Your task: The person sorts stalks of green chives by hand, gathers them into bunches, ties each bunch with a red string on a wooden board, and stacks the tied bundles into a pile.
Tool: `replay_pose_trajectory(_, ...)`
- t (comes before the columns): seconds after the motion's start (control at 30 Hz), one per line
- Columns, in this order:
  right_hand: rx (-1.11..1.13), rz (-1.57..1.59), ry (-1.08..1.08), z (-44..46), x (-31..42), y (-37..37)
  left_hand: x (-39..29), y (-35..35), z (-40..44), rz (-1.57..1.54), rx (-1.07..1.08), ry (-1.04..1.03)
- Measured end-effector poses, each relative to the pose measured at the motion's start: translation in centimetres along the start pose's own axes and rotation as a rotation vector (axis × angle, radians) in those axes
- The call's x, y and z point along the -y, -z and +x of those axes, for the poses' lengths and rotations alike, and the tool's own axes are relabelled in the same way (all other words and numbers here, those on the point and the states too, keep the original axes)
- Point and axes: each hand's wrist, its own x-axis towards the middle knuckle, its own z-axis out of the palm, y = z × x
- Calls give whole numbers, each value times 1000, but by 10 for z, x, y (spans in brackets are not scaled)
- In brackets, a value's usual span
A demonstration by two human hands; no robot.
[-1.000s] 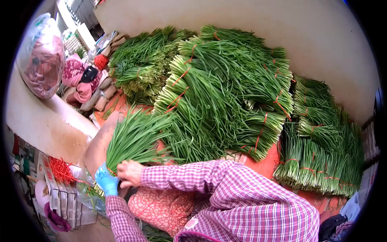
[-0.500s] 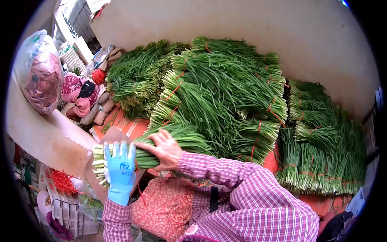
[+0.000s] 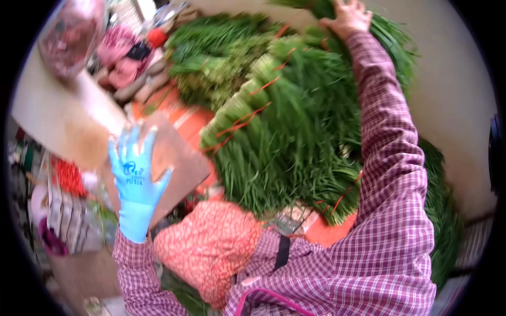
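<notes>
My left hand, in a blue glove, is open with its fingers spread above a brown square board. Whether the palm touches the board I cannot tell. At the top of the view my bare right hand grips a bundle of garlic chives, its long leaves hanging to the right. That bundle is at the far upper end of a large pile of garlic chives, tied in bunches with red bands. Patterned red cloth covers my knee, just right of the board.
More bunches of greens lie at the back left. Another stack of chives is partly hidden behind my right sleeve. A curved low wall runs along the left, with a filled plastic bag on it. Red ties hang at lower left.
My right hand has carried the chive bundle from the board up to the far end of the pile. My left hand has let go and spread its fingers. The view has shifted and blurred.
</notes>
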Motion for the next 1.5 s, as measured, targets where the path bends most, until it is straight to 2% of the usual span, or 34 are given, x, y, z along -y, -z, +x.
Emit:
replay_pose_trajectory(0.03, -110, 40, 41, -4, 14, -18, 11, -11, -21, 12, 55, 34)
replay_pose_trajectory(0.1, 11, 337, 182, -35, 54, -41, 29, -31, -67, -239, 224, 82)
replay_pose_trajectory(0.17, -206, 667, 345, -94, 100, -112, 44, -51, -119, -268, 253, 144)
replay_pose_trajectory(0.2, -31, 740, 363, -142, 125, -144, 45, -55, -144, -305, 241, 189)
replay_pose_trajectory(0.23, 297, 771, 292, -191, 152, -157, 42, -54, -163, -346, 269, 272)
replay_pose_trajectory(0.27, 424, 862, 328, -244, 173, -180, 37, -49, -180, -428, 305, 379)
replay_pose_trajectory(0.37, 1040, 1081, 369, -380, 231, -232, 10, -34, -210, -630, 323, 727)
replay_pose_trajectory(0.43, 1226, 1095, 359, -439, 265, -246, -2, -38, -228, -654, 250, 746)
replay_pose_trajectory(0.57, 1475, 1108, 378, -514, 330, -278, -14, -45, -233, -654, 268, 803)
replay_pose_trajectory(0.63, 873, 963, 609, -555, 355, -292, -15, -43, -232, -668, 255, 841)
replay_pose_trajectory(0.73, 896, 856, 791, -572, 387, -309, -12, -40, -230, -691, 303, 818)
replay_pose_trajectory(0.83, 928, 781, 841, -576, 401, -319, -12, -40, -235, -714, 295, 780)
replay_pose_trajectory(1.5, 909, 763, 853, -591, 400, -291, -2, -42, -231, -764, 273, 687)
